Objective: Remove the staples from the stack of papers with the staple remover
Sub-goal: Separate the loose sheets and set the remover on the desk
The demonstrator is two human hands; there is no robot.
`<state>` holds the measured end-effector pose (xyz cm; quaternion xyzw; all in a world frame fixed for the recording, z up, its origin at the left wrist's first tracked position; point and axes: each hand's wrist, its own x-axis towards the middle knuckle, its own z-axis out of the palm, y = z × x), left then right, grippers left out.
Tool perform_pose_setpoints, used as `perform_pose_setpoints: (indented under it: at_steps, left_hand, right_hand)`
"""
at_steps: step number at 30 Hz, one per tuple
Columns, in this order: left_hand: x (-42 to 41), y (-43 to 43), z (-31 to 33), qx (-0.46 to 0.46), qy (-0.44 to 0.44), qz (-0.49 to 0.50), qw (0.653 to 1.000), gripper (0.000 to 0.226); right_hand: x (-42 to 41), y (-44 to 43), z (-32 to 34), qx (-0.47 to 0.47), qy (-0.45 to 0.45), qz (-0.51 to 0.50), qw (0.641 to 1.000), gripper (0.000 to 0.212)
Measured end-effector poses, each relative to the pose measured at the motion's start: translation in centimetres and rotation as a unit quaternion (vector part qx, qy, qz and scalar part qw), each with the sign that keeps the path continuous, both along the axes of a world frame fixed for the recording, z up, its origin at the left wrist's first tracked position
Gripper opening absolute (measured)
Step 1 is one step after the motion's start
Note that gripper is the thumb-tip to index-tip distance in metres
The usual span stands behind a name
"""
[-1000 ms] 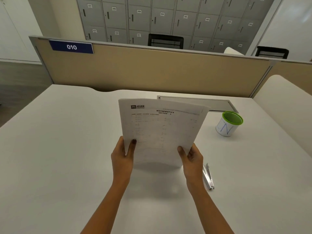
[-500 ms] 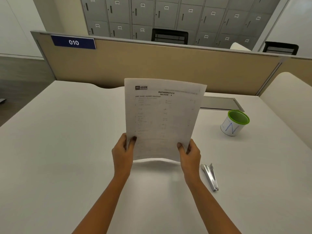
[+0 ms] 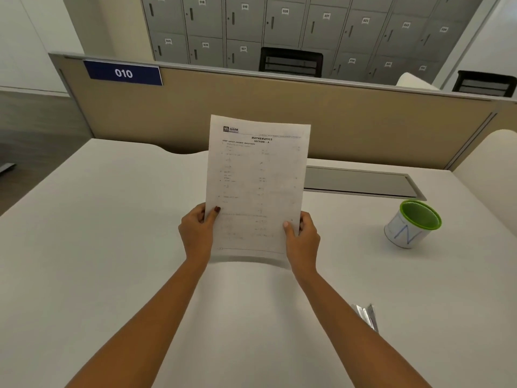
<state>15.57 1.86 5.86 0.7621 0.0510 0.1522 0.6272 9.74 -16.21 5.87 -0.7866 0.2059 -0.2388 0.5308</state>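
Observation:
A stack of white printed papers (image 3: 256, 183) headed "Mathematics" stands upright above the white desk (image 3: 98, 247), facing me. My left hand (image 3: 195, 233) grips its lower left edge, thumb on the front. My right hand (image 3: 303, 242) grips the lower right edge the same way. The metal staple remover (image 3: 366, 316) lies flat on the desk to the right of my right forearm, partly hidden by it. No staple is visible on the papers from here.
A white cup with a green rim (image 3: 412, 224) stands at the right. A grey cable flap (image 3: 358, 182) sits behind the papers. A beige partition (image 3: 195, 113) with a "010" label closes the desk's far edge; lockers stand beyond.
Both hands have lifted the papers from a backward lean to upright and stretched them farther from me. The staple remover and cup have stayed put.

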Motion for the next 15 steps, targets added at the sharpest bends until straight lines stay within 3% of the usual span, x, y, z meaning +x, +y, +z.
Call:
perform_pose_setpoints:
  at_steps: [15]
  left_hand:
    - [12.1, -1.4, -2.4, 0.077, 0.04, 0.051, 0.995, 0.019]
  right_hand:
    - [12.7, -0.5, -1.8, 0.001, 0.077, 0.032, 0.997, 0.04]
